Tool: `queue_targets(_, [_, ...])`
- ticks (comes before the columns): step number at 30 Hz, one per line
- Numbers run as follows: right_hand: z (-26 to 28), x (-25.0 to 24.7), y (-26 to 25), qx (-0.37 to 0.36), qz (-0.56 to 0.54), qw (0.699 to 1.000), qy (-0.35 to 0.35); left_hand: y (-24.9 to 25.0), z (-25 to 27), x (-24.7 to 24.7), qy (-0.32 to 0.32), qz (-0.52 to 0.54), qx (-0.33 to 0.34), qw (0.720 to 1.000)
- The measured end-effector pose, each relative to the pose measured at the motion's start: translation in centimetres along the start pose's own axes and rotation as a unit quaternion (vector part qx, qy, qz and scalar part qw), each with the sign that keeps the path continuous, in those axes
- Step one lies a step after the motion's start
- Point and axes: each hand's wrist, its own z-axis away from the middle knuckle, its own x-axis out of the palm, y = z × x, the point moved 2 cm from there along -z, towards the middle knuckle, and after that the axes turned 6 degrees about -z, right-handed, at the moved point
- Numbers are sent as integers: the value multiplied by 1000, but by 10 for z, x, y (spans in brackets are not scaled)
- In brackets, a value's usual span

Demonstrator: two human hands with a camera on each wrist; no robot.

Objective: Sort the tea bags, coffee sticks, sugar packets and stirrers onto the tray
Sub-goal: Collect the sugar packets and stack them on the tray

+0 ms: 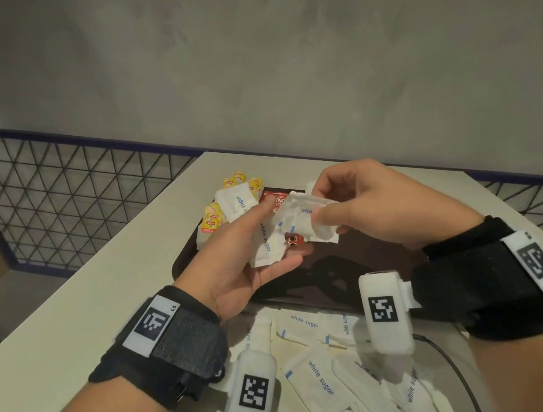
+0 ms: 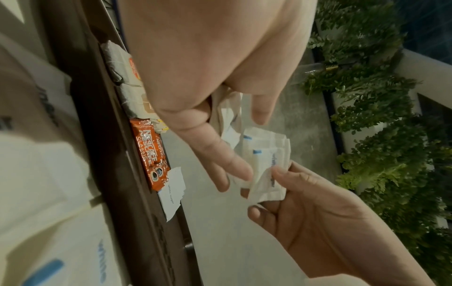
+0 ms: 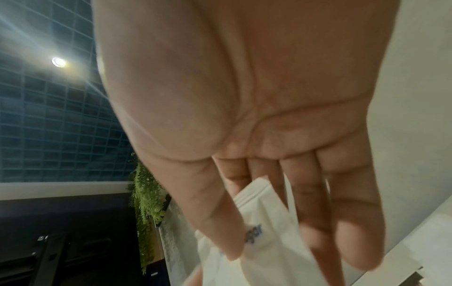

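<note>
My left hand (image 1: pixel 269 240) is palm up over the dark brown tray (image 1: pixel 366 262) and holds several white sugar packets (image 1: pixel 262 237) between thumb and fingers. My right hand (image 1: pixel 314 200) pinches a small bundle of sugar packets (image 1: pixel 302 215) right beside them, and the two bundles touch. The left wrist view shows my left hand (image 2: pixel 244 147) and right hand (image 2: pixel 266 189) meeting on the packets (image 2: pixel 266 154). In the right wrist view my right hand's thumb and fingers (image 3: pixel 276 245) clamp a packet (image 3: pixel 266 218). Yellow tea bags (image 1: pixel 213 217) and red coffee sticks (image 2: pixel 151 154) lie at the tray's far end.
Many loose sugar packets (image 1: pixel 317 371) cover the white table (image 1: pixel 71 316) between my wrists, in front of the tray. A black cable (image 1: pixel 453 365) runs across the near right. One sugar packet (image 2: pixel 171 193) lies on the tray by the coffee stick. A mesh railing (image 1: pixel 58 204) borders the table.
</note>
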Motion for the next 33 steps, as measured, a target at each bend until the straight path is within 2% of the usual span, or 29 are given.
queue_targets(8, [-3, -1, 7, -24, 10, 1000, 3, -6, -6, -5, 9, 3, 27, 1000])
queue_targets(12, [-3, 0, 9, -2, -24, 1000, 0, -5, -10, -9, 40, 22, 45, 998])
queue_targets(15, [-3, -1, 11, 11, -24, 1000, -6, -5, -10, -9, 38, 35, 49, 997])
queue_targets(17, [-4, -5, 15, 8, -20, 1000, 15, -5, -12, -10, 43, 64, 48, 996])
queue_targets(22, [-8, -28, 38, 45, -30, 989, 140, 0, -14, -15, 60, 107, 53, 991])
queue_targets(23, [-11, -30, 44, 66, -12, 989, 131, 2, -14, -17, 59, 99, 58, 992])
queue_targets(28, [-30, -16, 63, 192, 103, 976, -16, 5, -10, -15, 69, 33, 55, 996])
queue_targets(33, [-47, 1, 75, 245, 135, 959, -50, 6, -3, -9, 47, 11, 26, 998])
